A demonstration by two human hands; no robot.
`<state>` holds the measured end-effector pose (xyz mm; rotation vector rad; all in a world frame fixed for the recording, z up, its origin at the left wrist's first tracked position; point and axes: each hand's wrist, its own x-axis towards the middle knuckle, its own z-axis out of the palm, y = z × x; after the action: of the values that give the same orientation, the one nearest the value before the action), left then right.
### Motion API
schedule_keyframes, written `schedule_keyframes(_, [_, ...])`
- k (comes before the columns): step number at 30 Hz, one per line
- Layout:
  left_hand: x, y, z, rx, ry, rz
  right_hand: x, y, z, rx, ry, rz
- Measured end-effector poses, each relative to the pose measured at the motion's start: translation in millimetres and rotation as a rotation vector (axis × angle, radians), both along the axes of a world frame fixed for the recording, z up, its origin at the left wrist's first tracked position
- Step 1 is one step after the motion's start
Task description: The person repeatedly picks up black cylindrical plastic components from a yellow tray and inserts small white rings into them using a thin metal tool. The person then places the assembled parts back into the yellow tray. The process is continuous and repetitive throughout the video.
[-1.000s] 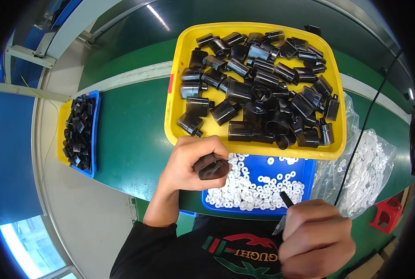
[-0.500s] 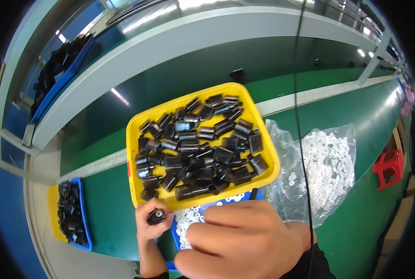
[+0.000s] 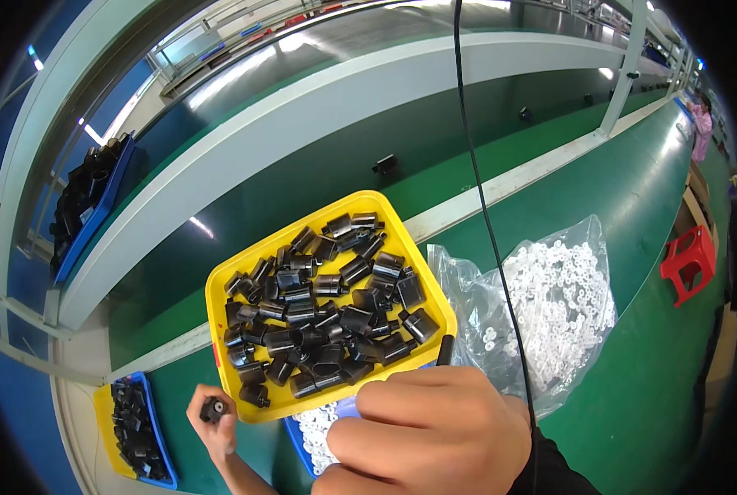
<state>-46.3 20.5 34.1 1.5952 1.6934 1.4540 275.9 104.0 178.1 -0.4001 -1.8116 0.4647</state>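
Note:
My left hand (image 3: 221, 431) is closed around a small black plastic part (image 3: 212, 410) with a pale round centre showing at its top, just left of the yellow tray's near corner. Close to the camera, my right hand (image 3: 426, 425) is curled into a fist, and a black rod-like tool (image 3: 445, 351) sticks out above its knuckles. The rest of the tool is hidden by the hand. Beyond both hands, the yellow tray (image 3: 216, 309) holds many loose black parts (image 3: 302, 309). White rings (image 3: 317, 431) lie in a blue tray (image 3: 296, 437) partly covered by my right hand and the yellow tray.
A clear plastic bag (image 3: 459, 289) of white rings lies on the green bench at right. Another bin (image 3: 158, 421) of black parts stands at lower left. A blue tray (image 3: 96, 219) sits up on the left. A black cable (image 3: 480, 177) hangs across the view. A red stool (image 3: 688, 262) stands far right.
My left hand has moved left, away from the front edge of the yellow tray, still holding the black part. My right fist keeps its grip. The whole view has shifted.

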Motion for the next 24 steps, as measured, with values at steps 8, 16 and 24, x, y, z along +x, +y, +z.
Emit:
schedule_keyframes(8, [5.4, 39.7, 36.8, -0.177, 0.219, 0.04, -9.5, 6.4, -8.4, -0.038, 0.091, 0.042])
schedule_keyframes(16, [20.1, 119.3, 60.7, -0.243, 0.626, 0.067, 14.3, 2.5, 11.6, -0.131, -0.171, -0.05])
schedule_keyframes(24, [-9.0, 229.4, 31.3, -0.32, 1.002, 0.089, 27.0, 3.6, 7.1, -0.051, -0.308, -0.114])
